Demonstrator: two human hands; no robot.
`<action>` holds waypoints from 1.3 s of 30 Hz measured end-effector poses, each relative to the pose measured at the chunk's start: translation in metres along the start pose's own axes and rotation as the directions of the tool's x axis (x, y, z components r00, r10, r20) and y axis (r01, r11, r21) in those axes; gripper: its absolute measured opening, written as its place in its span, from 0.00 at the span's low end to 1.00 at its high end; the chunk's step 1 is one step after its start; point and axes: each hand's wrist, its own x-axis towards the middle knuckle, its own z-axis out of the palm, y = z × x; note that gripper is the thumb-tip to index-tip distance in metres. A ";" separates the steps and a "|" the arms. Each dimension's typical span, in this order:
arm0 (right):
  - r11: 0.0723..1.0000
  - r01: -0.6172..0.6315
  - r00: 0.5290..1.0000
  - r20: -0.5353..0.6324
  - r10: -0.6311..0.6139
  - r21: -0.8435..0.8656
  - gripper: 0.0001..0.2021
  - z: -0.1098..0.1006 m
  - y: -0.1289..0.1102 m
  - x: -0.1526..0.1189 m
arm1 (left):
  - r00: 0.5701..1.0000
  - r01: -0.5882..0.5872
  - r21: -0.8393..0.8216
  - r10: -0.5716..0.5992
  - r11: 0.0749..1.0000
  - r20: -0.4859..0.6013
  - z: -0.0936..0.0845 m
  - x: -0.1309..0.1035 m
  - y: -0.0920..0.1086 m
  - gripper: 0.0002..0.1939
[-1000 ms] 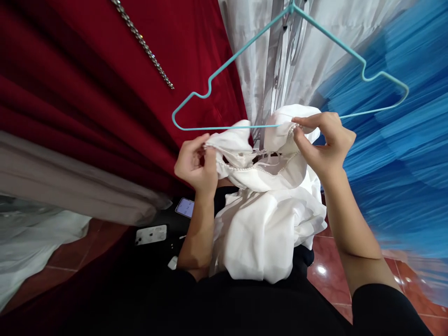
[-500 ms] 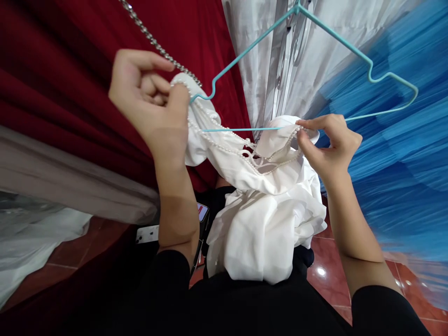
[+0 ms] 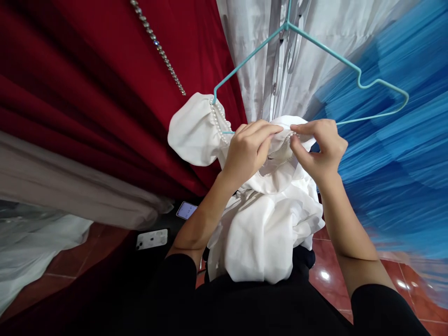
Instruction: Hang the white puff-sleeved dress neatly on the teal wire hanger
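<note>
A white dress (image 3: 261, 233) with pearl-trimmed edges lies bunched over my lap. One puffy sleeve (image 3: 194, 133) rests on the left end of a light-blue wire hanger (image 3: 322, 44). My right hand (image 3: 322, 147) pinches the pearl edge of the other sleeve between thumb and fingers, inside the hanger's right end. Close beside it, my left hand (image 3: 250, 147) is closed, its fingertips at the same part of the cloth and its thumb mostly hidden. The left hand covers part of the neckline and the hanger's bottom bar.
Red cloth (image 3: 105, 70) hangs at left, with a bead chain (image 3: 159, 46) in front. Blue tulle (image 3: 395, 154) hangs at right and white cloth (image 3: 245, 51) behind. Two phones, one white (image 3: 152, 239) and one with a lit screen (image 3: 186, 210), lie on a dark surface by my left arm.
My left hand has let go of the left sleeve, now over the hanger's end, and moved right beside my right hand. The hanger has shifted slightly left and down.
</note>
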 end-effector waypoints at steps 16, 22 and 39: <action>0.956 -0.271 0.773 -0.617 0.147 -0.112 0.12 -0.109 0.100 0.023 | 0.994 0.105 -0.085 -0.104 0.991 0.021 -0.002 -0.002 0.006 0.19; 0.975 -0.220 0.854 -0.485 0.187 -0.011 0.10 -0.093 0.048 0.078 | 0.994 0.110 -0.077 -0.109 0.991 0.008 -0.003 -0.002 0.008 0.18; 0.977 -0.198 0.947 -0.274 0.169 -0.084 0.10 -0.048 0.015 0.079 | 0.994 0.106 0.026 -0.106 0.994 0.006 0.001 -0.004 0.004 0.17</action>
